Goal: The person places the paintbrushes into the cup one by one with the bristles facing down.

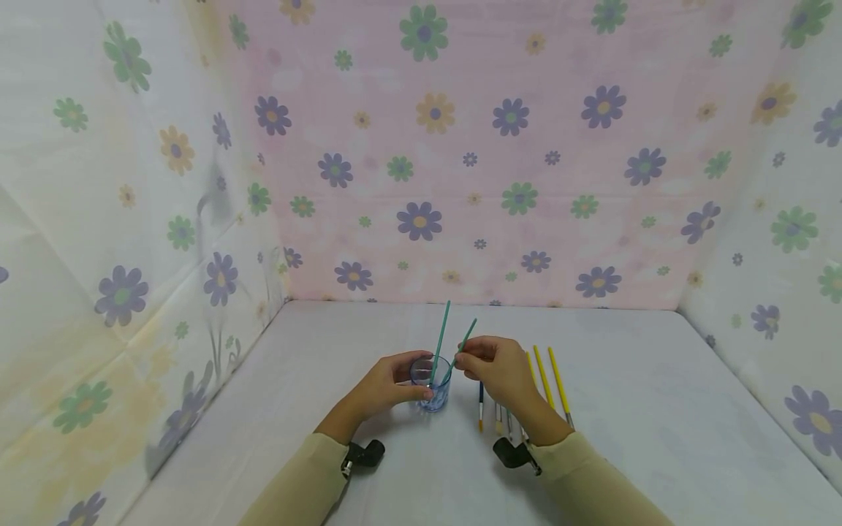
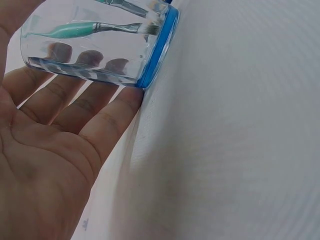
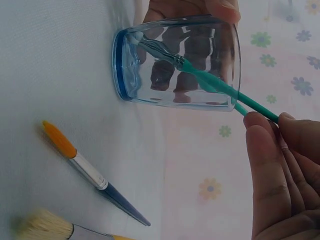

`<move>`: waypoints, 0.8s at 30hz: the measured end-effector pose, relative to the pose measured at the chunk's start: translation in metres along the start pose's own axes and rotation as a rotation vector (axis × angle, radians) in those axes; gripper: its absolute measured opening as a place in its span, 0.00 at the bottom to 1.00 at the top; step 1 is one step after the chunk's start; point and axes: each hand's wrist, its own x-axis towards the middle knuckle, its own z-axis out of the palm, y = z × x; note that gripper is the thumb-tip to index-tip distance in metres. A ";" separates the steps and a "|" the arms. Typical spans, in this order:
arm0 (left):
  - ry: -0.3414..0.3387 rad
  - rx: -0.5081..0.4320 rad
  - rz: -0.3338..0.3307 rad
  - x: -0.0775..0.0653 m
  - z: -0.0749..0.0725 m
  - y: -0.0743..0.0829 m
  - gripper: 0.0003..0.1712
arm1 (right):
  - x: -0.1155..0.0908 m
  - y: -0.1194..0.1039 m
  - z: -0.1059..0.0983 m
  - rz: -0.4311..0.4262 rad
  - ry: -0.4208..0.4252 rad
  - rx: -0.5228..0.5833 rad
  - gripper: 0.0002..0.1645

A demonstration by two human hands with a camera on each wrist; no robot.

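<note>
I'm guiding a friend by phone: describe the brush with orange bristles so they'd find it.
On the white table, find the clear cup in the left hand. Right of it lies a brush with a dark blue handle. Its orange bristles set it apart from the pale-bristled brush alongside.

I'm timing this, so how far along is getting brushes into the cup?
One green brush already rests in the cup, which the left hand grips. The right hand pinches a second green brush, its bristles inside the cup. Apparently left: the yellow-handled brushes and dark-blue brush on the table.
</note>
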 end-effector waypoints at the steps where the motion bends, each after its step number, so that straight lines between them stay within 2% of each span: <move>1: 0.000 0.001 0.004 0.000 0.000 0.000 0.42 | 0.000 0.000 0.000 0.007 0.000 0.002 0.07; 12: 0.004 0.016 0.003 0.002 0.000 -0.003 0.41 | 0.000 0.000 0.002 0.055 0.000 -0.016 0.09; 24: 0.015 0.023 -0.004 0.001 0.001 -0.002 0.39 | 0.000 0.001 0.001 0.047 -0.062 -0.096 0.16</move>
